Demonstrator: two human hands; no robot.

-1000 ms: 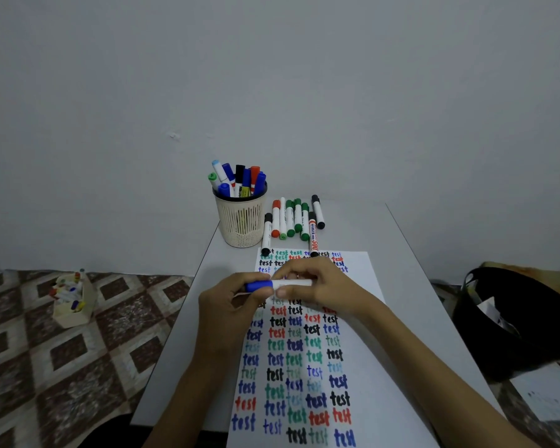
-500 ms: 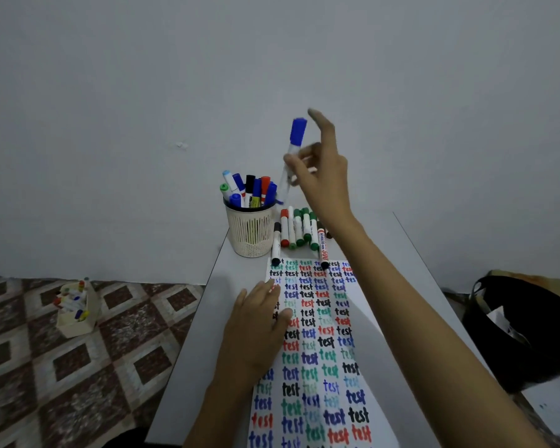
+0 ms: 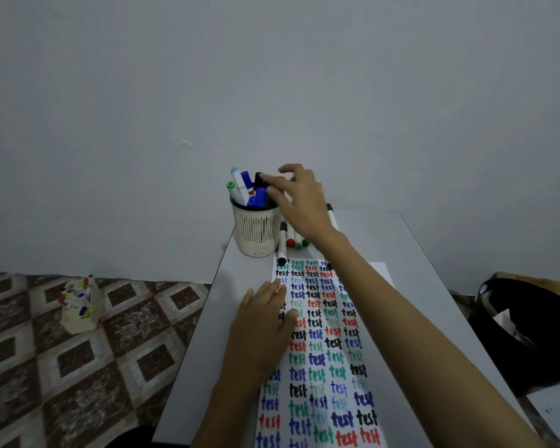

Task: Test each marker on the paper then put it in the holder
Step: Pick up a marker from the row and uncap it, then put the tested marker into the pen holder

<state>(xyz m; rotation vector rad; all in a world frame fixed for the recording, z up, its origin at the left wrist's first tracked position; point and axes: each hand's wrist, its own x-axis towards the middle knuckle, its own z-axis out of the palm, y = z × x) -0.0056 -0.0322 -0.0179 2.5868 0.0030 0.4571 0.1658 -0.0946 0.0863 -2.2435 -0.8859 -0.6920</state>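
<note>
A cream mesh holder (image 3: 256, 231) at the table's far left holds several markers, among them a blue-capped marker (image 3: 258, 197) at its front. My right hand (image 3: 299, 202) hovers over the holder's right rim, fingers spread and touching the marker tops, with nothing gripped. My left hand (image 3: 261, 331) lies flat on the left edge of the paper (image 3: 324, 347), which is covered with coloured "test" words. Several loose markers (image 3: 282, 241) lie between the holder and the paper, partly hidden under my right wrist.
The grey table (image 3: 434, 302) stands against a bare wall. On the patterned floor to the left is a small box of markers (image 3: 78, 307). A black bag (image 3: 530, 331) lies on the floor to the right.
My right hand carried the blue marker from above the paper up to the holder, dropped it in and let go. My left hand released the marker and settled flat on the paper.
</note>
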